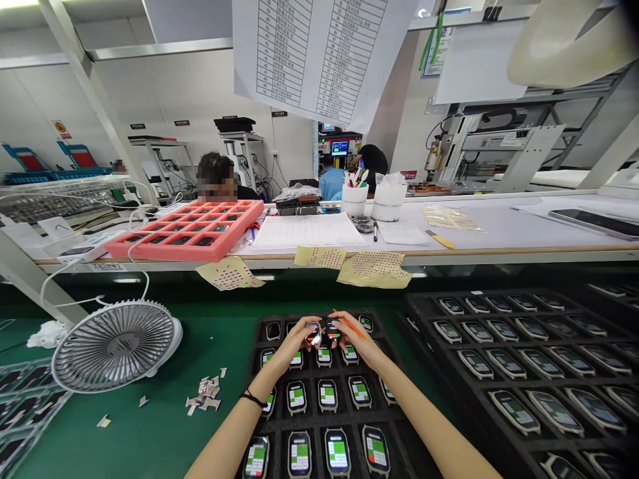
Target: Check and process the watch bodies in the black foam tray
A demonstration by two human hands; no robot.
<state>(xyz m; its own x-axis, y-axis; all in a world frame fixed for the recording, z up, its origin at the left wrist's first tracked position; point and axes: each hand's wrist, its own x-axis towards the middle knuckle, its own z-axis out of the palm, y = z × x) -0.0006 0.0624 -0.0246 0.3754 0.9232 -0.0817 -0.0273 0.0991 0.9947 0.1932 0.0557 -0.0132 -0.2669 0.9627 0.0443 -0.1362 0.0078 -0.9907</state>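
Over the far rows of a black foam tray (309, 416), my left hand (298, 338) is closed around a smartwatch case (313, 332) whose screen catches the light. Close beside it, my right hand (355, 336) grips a second smartwatch case (333, 328) with a dark screen showing a little green. An orange pen-like stick (352, 324) lies across the fingers of my right hand. Below my hands, several smartwatches (327, 394) sit in the tray's pockets, their screens lit green and white. My forearms cover some pockets.
More foam trays of watches (559, 406) stand at the right. At left are a grey fan (117, 346), small loose tabs (204, 394) and a clear tray (24, 406). A shelf edge (474, 254) crosses ahead, bearing a pink foam tray (224, 243). Paper (319, 60) hangs above.
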